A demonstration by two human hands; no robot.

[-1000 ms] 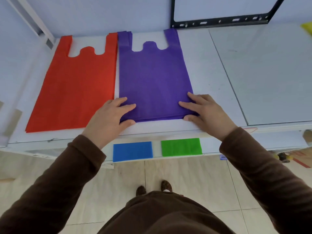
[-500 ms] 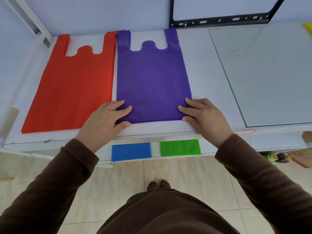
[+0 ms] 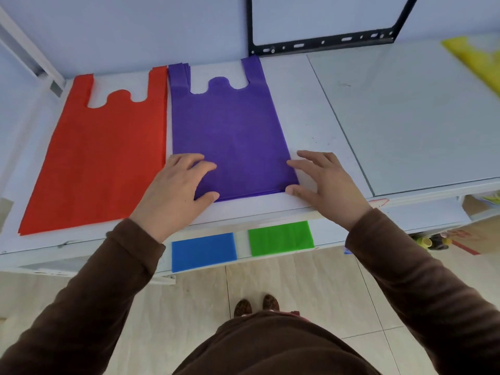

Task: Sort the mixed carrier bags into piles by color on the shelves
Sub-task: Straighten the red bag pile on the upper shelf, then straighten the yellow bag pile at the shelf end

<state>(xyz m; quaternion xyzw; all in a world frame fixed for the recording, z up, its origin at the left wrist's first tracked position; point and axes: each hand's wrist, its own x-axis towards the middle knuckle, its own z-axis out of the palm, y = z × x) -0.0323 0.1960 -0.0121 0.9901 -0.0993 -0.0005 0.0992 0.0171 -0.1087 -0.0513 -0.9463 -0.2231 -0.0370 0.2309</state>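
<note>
— On the white shelf? Purple bags, stacked beside red bags.
— Left hand? Spread flat on the near left corner.
— Right hand? Open, fingers splayed at the right corner.

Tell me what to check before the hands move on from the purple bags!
1. Purple pile lying flat: ok.
2. Purple pile edges lined up: not ok, handle layers fan out at the top left.
3. Red pile kept apart from purple: ok, a thin gap shows between them.
4. Left hand resting open on the purple corner: ok.
5. Right hand gripping nothing: ok, fingers only touch the pile's edge.
6. Yellow bag placed neatly: cannot tell, blurred at the frame edge.
</note>
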